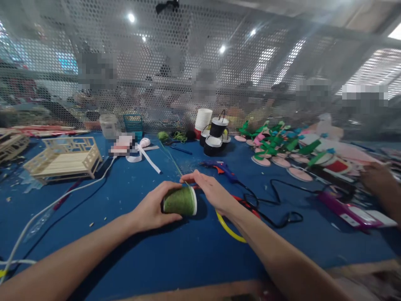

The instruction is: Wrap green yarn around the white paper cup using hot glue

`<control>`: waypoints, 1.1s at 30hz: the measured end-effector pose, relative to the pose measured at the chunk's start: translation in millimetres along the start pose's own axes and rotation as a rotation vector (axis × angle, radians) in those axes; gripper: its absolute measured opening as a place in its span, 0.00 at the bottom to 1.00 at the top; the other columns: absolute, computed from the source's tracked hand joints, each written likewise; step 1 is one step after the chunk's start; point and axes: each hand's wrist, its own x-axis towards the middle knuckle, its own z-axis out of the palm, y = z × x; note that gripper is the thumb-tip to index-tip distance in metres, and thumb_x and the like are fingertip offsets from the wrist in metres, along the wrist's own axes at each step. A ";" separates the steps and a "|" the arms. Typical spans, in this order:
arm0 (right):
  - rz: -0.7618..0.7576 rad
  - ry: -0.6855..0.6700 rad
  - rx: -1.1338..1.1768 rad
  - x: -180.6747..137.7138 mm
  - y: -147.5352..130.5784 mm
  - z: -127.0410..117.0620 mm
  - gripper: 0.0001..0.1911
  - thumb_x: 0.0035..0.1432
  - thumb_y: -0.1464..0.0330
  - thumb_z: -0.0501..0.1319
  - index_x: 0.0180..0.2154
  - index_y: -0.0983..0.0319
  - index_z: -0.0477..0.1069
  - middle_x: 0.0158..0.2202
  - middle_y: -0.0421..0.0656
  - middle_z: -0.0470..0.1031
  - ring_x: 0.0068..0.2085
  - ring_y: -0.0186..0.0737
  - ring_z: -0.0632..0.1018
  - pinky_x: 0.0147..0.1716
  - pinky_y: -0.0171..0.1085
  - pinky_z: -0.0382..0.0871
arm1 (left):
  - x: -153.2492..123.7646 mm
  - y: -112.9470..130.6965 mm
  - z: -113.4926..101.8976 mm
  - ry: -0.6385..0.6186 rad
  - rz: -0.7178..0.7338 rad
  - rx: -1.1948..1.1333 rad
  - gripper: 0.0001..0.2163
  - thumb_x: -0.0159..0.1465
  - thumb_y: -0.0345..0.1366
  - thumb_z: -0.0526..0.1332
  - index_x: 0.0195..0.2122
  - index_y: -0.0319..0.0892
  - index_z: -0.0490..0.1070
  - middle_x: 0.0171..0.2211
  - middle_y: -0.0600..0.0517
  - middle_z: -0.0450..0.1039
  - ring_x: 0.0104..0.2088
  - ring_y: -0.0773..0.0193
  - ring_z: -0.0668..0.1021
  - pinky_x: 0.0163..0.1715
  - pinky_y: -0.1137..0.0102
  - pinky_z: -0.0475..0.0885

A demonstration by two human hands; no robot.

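Observation:
My left hand is wrapped round a paper cup covered in green yarn, which lies on its side with its white rim facing right. From the cup's upper edge a strand of green yarn runs up and away to a small green yarn ball at the back. My right hand is just right of the cup, its fingers together at the strand near the rim. Its thumb and palm are partly hidden. Under the right forearm lie yellow-handled and red-handled tools.
A blue glue gun with a black cord lies ahead. Behind it stand black-wrapped cups and stacked white cups. Left are a wooden model bed, white ribbon and white cable. Felt flowers, a purple power strip and another person's hand are right.

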 end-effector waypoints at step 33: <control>0.312 0.323 -1.007 42.2 21.8 -104.4 0.11 0.57 0.66 0.57 0.42 0.64 0.69 0.44 0.48 0.71 0.42 0.42 0.73 0.41 0.42 0.68 | -1.7 3.9 -3.5 -0.103 0.066 0.203 0.27 0.52 0.31 0.64 0.52 0.43 0.55 0.51 0.42 0.60 0.52 0.52 0.67 0.51 0.56 0.65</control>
